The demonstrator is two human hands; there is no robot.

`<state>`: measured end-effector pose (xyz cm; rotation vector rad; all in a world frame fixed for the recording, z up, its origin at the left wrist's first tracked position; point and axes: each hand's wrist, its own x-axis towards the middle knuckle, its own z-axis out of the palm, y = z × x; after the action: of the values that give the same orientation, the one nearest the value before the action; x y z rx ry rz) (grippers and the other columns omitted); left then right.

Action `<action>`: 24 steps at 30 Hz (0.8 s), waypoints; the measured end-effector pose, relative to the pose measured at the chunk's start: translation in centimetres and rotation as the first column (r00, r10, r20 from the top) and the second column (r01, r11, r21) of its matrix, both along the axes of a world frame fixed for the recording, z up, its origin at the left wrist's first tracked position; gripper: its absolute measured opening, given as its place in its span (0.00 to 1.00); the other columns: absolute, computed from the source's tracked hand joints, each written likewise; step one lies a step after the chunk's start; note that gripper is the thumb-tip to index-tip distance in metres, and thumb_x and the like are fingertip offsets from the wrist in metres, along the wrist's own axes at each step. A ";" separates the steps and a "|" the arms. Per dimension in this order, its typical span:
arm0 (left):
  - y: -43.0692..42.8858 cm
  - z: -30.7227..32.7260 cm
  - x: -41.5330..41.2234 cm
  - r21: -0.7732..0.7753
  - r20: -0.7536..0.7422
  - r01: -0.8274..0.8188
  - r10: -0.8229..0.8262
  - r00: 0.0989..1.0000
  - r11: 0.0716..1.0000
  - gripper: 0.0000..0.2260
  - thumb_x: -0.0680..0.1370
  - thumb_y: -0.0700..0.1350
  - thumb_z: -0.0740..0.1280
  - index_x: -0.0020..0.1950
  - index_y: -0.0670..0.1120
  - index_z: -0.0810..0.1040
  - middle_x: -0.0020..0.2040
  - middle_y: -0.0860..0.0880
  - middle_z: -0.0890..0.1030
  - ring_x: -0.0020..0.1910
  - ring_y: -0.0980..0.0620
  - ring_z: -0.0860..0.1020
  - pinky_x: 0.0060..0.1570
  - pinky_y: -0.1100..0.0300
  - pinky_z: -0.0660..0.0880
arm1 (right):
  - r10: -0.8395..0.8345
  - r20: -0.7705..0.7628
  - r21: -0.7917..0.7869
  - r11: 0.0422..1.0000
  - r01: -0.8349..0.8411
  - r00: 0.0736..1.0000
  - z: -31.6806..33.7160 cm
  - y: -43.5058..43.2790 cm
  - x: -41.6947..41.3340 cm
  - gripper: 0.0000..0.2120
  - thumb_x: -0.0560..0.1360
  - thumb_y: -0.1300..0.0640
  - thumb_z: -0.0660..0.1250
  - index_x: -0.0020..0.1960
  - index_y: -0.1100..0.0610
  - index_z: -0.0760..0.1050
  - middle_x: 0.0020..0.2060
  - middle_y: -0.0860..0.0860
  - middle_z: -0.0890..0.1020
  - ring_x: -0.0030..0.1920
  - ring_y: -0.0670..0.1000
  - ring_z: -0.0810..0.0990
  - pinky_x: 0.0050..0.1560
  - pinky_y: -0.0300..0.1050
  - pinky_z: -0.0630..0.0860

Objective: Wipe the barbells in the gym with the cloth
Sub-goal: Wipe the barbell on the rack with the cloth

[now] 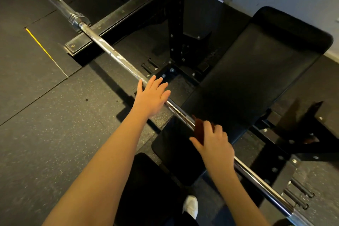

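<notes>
A chrome barbell [117, 56] runs diagonally from the upper left to the lower right, above a black bench. My left hand [150, 96] lies over the bar near its middle with the fingers straight and spread. Lower right along the bar, my right hand [213, 140] holds a dark brown cloth [199, 130] against the shaft, fingers curled over it. The stretch of bar under each hand is hidden.
A black padded bench [256, 71] lies beneath the bar. Black rack uprights and base beams [176, 24] stand behind it, with pegs [299, 194] at the lower right. Dark rubber flooring [45, 115] spreads to the left, and a white shoe [190, 206] shows at the bottom.
</notes>
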<state>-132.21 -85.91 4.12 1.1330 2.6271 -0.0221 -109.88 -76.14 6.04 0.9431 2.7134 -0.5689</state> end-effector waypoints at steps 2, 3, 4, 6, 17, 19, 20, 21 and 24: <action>-0.1 0.5 -1.5 -0.009 0.048 -0.040 0.041 0.998 0.999 0.23 0.84 0.53 0.46 0.79 0.50 0.55 0.80 0.49 0.51 0.79 0.49 0.42 0.73 0.41 0.38 | -0.025 0.045 0.012 1.000 0.024 0.999 0.3 0.1 1.8 0.32 0.77 0.36 0.60 0.74 0.50 0.57 0.66 0.51 0.67 0.63 0.51 0.71 0.56 0.45 0.74; -0.2 0.6 -2.1 -0.008 0.063 -0.054 0.054 0.997 0.999 0.23 0.84 0.54 0.46 0.79 0.51 0.55 0.80 0.49 0.51 0.79 0.49 0.41 0.73 0.41 0.37 | -0.038 0.064 0.022 0.999 0.037 0.997 0.4 0.0 2.3 0.32 0.77 0.36 0.60 0.74 0.50 0.56 0.66 0.51 0.67 0.64 0.51 0.70 0.57 0.45 0.74; -0.4 0.5 -2.4 -0.008 0.057 -0.045 0.045 0.997 0.999 0.23 0.84 0.53 0.46 0.79 0.50 0.55 0.80 0.49 0.50 0.79 0.49 0.41 0.73 0.41 0.38 | -0.055 0.079 0.039 0.998 0.052 0.995 0.5 -0.2 2.5 0.32 0.77 0.36 0.60 0.75 0.51 0.56 0.67 0.51 0.67 0.64 0.51 0.70 0.57 0.45 0.74; -0.9 -0.1 -2.4 0.001 0.011 -0.009 0.009 1.000 1.000 0.23 0.84 0.53 0.47 0.79 0.49 0.55 0.80 0.47 0.51 0.79 0.47 0.41 0.74 0.39 0.39 | -0.099 0.090 0.118 0.989 0.088 0.991 0.6 -1.1 1.9 0.32 0.77 0.36 0.59 0.74 0.52 0.58 0.66 0.53 0.68 0.64 0.53 0.71 0.58 0.46 0.74; -0.9 -0.2 -2.3 0.094 0.107 -0.056 0.046 0.993 0.994 0.25 0.84 0.56 0.44 0.79 0.48 0.54 0.80 0.48 0.52 0.79 0.49 0.42 0.74 0.41 0.37 | -0.153 0.010 0.268 0.952 0.145 0.988 -0.1 -4.4 -7.2 0.28 0.78 0.38 0.60 0.70 0.55 0.63 0.62 0.55 0.73 0.60 0.56 0.74 0.55 0.49 0.74; -0.7 -0.1 -2.4 0.093 0.112 -0.060 0.050 0.992 0.994 0.25 0.84 0.56 0.44 0.79 0.49 0.55 0.80 0.48 0.53 0.79 0.49 0.43 0.74 0.40 0.38 | -0.160 0.002 0.267 0.951 0.154 0.987 -0.4 -4.3 -7.6 0.27 0.78 0.38 0.60 0.69 0.55 0.64 0.61 0.55 0.73 0.59 0.56 0.74 0.54 0.49 0.75; -0.6 -0.2 -2.4 0.097 0.104 -0.063 0.053 0.993 0.993 0.25 0.84 0.56 0.44 0.79 0.49 0.55 0.80 0.48 0.53 0.79 0.49 0.43 0.75 0.40 0.38 | -0.157 -0.016 0.271 0.950 0.155 0.988 -0.7 -4.4 -7.9 0.27 0.78 0.38 0.61 0.68 0.55 0.65 0.60 0.55 0.74 0.58 0.56 0.75 0.53 0.49 0.75; -0.5 -0.2 -2.4 0.105 0.091 -0.068 0.058 0.994 0.992 0.24 0.84 0.56 0.44 0.79 0.49 0.56 0.79 0.48 0.54 0.79 0.49 0.44 0.75 0.40 0.39 | -0.148 -0.042 0.287 0.946 0.154 0.988 -0.9 -4.5 -8.2 0.27 0.78 0.38 0.62 0.68 0.56 0.66 0.58 0.56 0.75 0.56 0.56 0.76 0.52 0.49 0.75; -0.2 -0.5 -2.4 0.125 0.060 -0.066 0.059 0.996 0.990 0.23 0.84 0.55 0.45 0.78 0.49 0.57 0.79 0.48 0.55 0.79 0.49 0.45 0.74 0.40 0.39 | -0.136 -0.074 0.294 0.944 0.152 0.988 -1.4 -4.4 -9.1 0.27 0.78 0.38 0.61 0.68 0.56 0.66 0.57 0.56 0.75 0.55 0.56 0.77 0.51 0.49 0.75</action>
<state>-134.57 -86.12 3.61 1.0735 2.6440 0.1890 -119.03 -80.57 4.68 1.2239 2.8468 -0.2091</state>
